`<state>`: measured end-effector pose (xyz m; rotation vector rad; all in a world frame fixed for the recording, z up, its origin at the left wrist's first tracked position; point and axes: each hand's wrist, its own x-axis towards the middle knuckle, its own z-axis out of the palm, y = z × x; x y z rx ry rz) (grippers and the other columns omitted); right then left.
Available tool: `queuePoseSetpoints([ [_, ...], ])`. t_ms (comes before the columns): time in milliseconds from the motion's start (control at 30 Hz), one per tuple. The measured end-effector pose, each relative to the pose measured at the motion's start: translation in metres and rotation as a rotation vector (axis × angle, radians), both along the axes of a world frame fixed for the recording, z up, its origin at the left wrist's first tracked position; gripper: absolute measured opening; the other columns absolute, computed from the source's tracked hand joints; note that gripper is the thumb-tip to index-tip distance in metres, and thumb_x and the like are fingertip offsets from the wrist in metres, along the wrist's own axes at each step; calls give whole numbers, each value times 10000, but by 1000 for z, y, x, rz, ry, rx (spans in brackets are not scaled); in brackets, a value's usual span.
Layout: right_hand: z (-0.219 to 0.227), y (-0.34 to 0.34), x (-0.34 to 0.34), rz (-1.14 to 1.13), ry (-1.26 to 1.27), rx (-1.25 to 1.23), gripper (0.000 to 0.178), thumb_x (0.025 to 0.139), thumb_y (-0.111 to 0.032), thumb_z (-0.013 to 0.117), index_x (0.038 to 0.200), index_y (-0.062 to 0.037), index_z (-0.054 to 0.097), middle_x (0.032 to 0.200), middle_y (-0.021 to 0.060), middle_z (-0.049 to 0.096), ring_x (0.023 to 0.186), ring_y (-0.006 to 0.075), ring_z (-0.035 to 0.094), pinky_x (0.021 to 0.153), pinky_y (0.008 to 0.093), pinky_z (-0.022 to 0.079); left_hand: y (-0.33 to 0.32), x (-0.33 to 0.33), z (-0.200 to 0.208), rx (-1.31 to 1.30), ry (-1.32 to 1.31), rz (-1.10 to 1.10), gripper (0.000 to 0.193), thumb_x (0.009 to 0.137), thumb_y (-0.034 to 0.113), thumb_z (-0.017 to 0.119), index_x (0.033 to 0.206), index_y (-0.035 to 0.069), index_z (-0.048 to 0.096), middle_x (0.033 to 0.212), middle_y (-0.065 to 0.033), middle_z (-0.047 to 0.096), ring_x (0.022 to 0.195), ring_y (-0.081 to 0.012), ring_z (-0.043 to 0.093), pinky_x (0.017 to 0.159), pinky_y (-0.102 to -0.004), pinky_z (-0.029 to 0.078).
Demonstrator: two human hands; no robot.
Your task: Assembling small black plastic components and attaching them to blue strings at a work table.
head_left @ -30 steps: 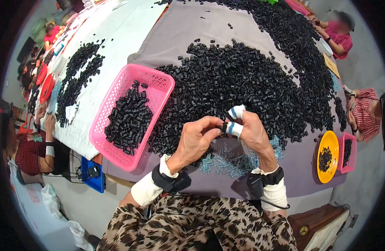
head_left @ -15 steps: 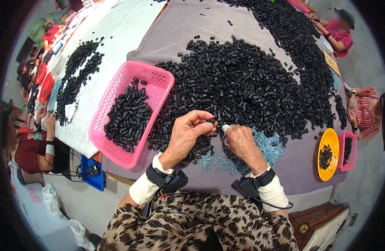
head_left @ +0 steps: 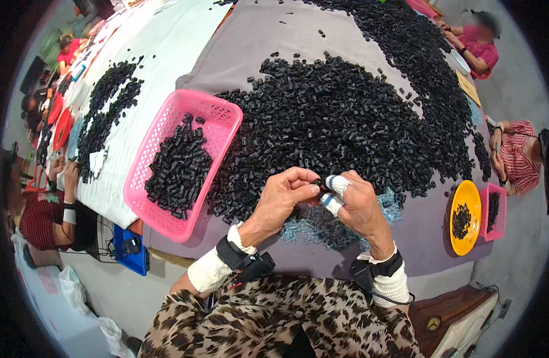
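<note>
My left hand (head_left: 281, 200) pinches a small black plastic cap-like piece (head_left: 318, 182) between thumb and forefinger. Against that piece, my right hand (head_left: 363, 209) brings its thumb and forefinger together, both in white covers with blue bands; anything between them is too small to make out. Just below the hands lies a heap of small translucent blue pieces (head_left: 307, 231), partly hidden by my right hand. Beyond spreads a large pile of hollow black plastic pieces (head_left: 340, 119). To the left of my hands, a pink perforated basket (head_left: 227, 116) holds many more black pieces.
A yellow plate (head_left: 470, 232) and a small pink basket (head_left: 500, 227), both with black pieces, stand at the right edge. A blue crate (head_left: 131, 262) sits low at left. Other people (head_left: 519, 152) work around the table, which has grey and white cloths (head_left: 173, 48).
My right hand has turned and lifted from beside the blue pieces, its covered fingertips now meeting the black piece. The left hand has shifted slightly right and nearer to me.
</note>
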<state>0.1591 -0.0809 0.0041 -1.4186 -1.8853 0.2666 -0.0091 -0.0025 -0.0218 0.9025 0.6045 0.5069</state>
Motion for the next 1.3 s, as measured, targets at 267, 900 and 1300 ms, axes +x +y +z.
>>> queuePoseSetpoints([
  [267, 7, -4, -2, -33, 112, -66, 209, 680, 24, 646, 882, 19, 597, 752, 136, 598, 696, 314, 569, 632, 385, 443, 3, 2, 4, -103, -34, -5, 203, 851, 35, 656, 1039, 12, 580, 911, -37, 646, 769, -89, 613, 708, -236, 517],
  [900, -8, -10, -4, -215, 372, -76, 207, 729, -19, 719, 928, 11, 668, 823, 131, 666, 692, 246, 631, 607, 304, 500, -4, 11, 3, -66, -125, 87, 205, 854, -26, 622, 1045, 16, 561, 946, -65, 651, 837, -122, 642, 755, -286, 562],
  [1300, -3, -13, -3, -218, 242, -17, 252, 677, 55, 619, 928, 40, 638, 794, 157, 640, 752, 312, 619, 648, 361, 497, -6, 15, 11, -13, -126, 80, 205, 849, -11, 633, 1038, -1, 554, 918, -79, 657, 787, -143, 655, 726, -271, 549],
])
